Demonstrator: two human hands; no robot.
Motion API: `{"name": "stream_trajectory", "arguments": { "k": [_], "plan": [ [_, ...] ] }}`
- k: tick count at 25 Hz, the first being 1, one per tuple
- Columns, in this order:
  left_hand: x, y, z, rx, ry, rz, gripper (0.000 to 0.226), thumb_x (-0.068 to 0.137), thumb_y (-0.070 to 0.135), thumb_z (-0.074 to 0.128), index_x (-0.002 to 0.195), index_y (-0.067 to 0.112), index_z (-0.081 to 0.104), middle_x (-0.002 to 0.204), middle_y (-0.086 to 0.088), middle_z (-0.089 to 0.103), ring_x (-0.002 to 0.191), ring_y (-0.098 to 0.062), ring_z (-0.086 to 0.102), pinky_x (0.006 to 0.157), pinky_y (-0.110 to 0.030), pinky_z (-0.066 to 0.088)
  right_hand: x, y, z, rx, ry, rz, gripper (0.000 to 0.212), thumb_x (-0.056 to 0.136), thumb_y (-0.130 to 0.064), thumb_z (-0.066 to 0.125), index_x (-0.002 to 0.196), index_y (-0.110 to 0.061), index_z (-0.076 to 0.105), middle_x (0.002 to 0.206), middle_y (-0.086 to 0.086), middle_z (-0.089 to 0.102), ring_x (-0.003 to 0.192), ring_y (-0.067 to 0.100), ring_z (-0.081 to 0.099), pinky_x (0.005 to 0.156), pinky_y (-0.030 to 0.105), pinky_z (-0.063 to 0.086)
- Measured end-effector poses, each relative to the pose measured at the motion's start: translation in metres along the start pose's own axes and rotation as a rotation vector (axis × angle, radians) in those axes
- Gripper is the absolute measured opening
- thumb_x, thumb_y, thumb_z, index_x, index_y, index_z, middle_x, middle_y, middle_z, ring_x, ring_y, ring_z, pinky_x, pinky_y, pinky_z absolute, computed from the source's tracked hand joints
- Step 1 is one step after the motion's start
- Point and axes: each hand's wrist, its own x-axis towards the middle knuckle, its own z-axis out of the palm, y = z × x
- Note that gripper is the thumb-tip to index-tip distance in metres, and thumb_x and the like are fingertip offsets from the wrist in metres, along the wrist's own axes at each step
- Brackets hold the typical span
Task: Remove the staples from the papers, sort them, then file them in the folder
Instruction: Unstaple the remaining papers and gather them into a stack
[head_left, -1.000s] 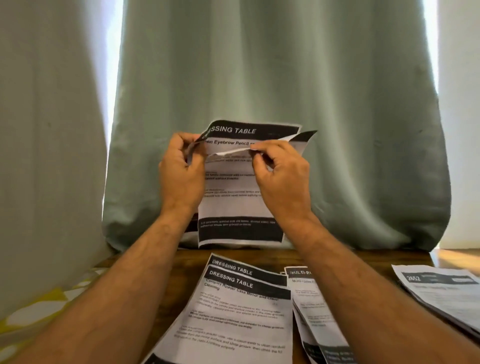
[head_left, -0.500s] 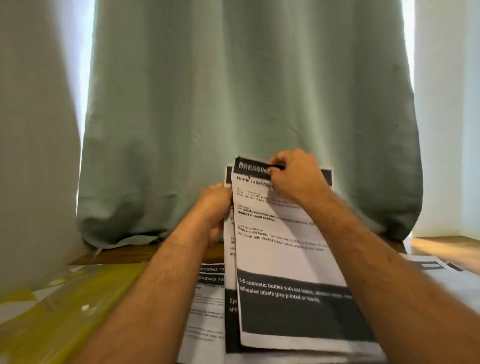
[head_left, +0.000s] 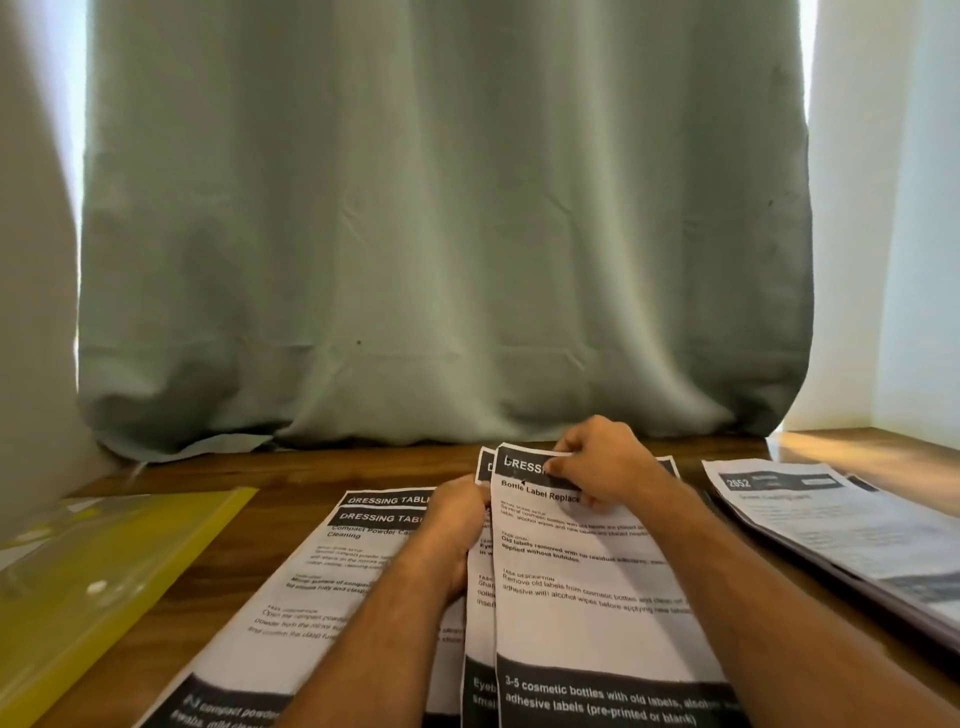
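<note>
Lowered onto the wooden table (head_left: 291, 470) before green curtains (head_left: 441, 234), both hands' fingers (head_left: 563, 467) pinch papers (head_left: 587, 613).

Both hands, left hand (head_left: 457, 525) and right hand (head_left: 597, 462), grip printed sheets (head_left: 587, 587).

Lying low over the wooden desk near the middle: a top sheet (head_left: 587, 597) headed "Bottle Label Replace...", black banner up top, dark block at the bottom, overlapping a second sheet (head_left: 480, 613) peeking out along its left edge. Sitting flat to the left, a "DRESSING TABLE" pile (head_left: 322, 587), slightly fanned. Resting off to the right, another paper stack (head_left: 810, 525), angled. Lying at far left, a yellow see-through folder (head_left: 98, 577), flat on the desk
</note>
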Motion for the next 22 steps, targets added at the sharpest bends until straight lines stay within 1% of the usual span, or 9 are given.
{"name": "stream_trajectory", "arguments": {
  "k": [2,4,6,9,12,14,17,20,22],
  "plan": [
    [-0.003,-0.001,0.001,-0.059,0.012,-0.043,0.032,0.105,0.031,0.047,0.103,0.007,0.069,0.083,-0.014,0.077,0.068,-0.03,0.074,0.075,-0.045,0.061,0.0,-0.002,0.007,-0.002,-0.01,0.011,0.009,0.089,-0.028,0.072,0.081,-0.024,0.071,0.072,-0.002,0.071,0.05,0.01,0.067,0.056,0.028,0.06],
    [-0.007,-0.001,0.003,-0.09,-0.008,-0.052,0.043,0.103,0.043,0.049,0.102,0.005,0.07,0.083,-0.015,0.077,0.068,-0.03,0.074,0.067,-0.04,0.061,0.001,-0.003,0.014,-0.001,-0.02,0.024,0.006,0.089,-0.025,0.073,0.084,-0.021,0.071,0.07,0.0,0.072,0.047,0.011,0.066,0.054,0.029,0.06],
    [-0.006,-0.004,0.005,-0.002,0.011,0.033,0.028,0.104,0.029,0.053,0.104,0.006,0.068,0.079,-0.012,0.076,0.062,-0.024,0.071,0.055,-0.03,0.057,0.001,-0.004,0.017,-0.001,-0.036,0.022,0.009,0.088,-0.025,0.073,0.095,-0.02,0.068,0.074,0.002,0.071,0.047,0.012,0.065,0.052,0.029,0.059],
    [-0.004,-0.005,0.003,0.046,0.058,0.085,0.016,0.103,0.018,0.052,0.103,0.01,0.066,0.084,-0.012,0.075,0.064,-0.023,0.071,0.055,-0.03,0.057,0.007,-0.01,0.013,-0.079,-0.025,-0.045,0.031,0.088,-0.032,0.073,0.117,-0.026,0.063,0.095,0.001,0.072,0.056,0.012,0.065,0.057,0.028,0.058],
    [-0.004,-0.003,0.0,0.059,0.043,0.095,0.02,0.105,0.023,0.049,0.102,0.012,0.066,0.092,-0.014,0.076,0.073,-0.024,0.071,0.064,-0.033,0.057,0.009,-0.015,0.008,-0.11,-0.102,-0.057,0.015,0.093,-0.026,0.067,0.106,-0.018,0.069,0.087,0.002,0.072,0.047,0.011,0.062,0.049,0.025,0.055],
    [-0.001,-0.004,-0.001,0.321,0.13,0.205,0.031,0.107,0.031,0.043,0.097,0.015,0.067,0.098,-0.01,0.074,0.083,-0.02,0.068,0.073,-0.03,0.051,0.007,-0.014,0.007,-0.089,-0.108,-0.052,0.007,0.095,-0.02,0.065,0.09,-0.018,0.07,0.08,0.004,0.071,0.048,0.012,0.062,0.048,0.024,0.055],
    [-0.001,-0.002,-0.007,0.645,0.299,0.29,0.03,0.104,0.03,0.041,0.096,0.02,0.068,0.099,0.002,0.069,0.093,-0.019,0.063,0.084,-0.033,0.049,0.006,-0.01,-0.003,-0.093,-0.049,-0.076,0.021,0.094,-0.014,0.063,0.074,-0.022,0.066,0.067,-0.001,0.065,0.047,0.01,0.059,0.05,0.024,0.052],
    [-0.004,-0.003,-0.011,1.057,0.202,0.173,0.022,0.1,0.028,0.05,0.112,0.02,0.067,0.109,0.001,0.066,0.102,-0.019,0.061,0.09,-0.037,0.048,0.008,-0.005,-0.02,-0.135,0.003,-0.063,0.022,0.09,-0.01,0.061,0.073,-0.022,0.067,0.057,-0.006,0.06,0.044,0.005,0.056,0.055,0.022,0.05],
    [0.001,-0.009,-0.014,1.163,0.138,0.125,0.028,0.1,0.036,0.051,0.119,0.02,0.064,0.12,-0.002,0.067,0.108,-0.021,0.061,0.102,-0.042,0.047,0.009,-0.003,-0.033,-0.191,0.006,-0.053,0.021,0.088,-0.008,0.059,0.077,-0.022,0.07,0.06,-0.007,0.061,0.055,0.009,0.059,0.061,0.022,0.05]
  ]
}}
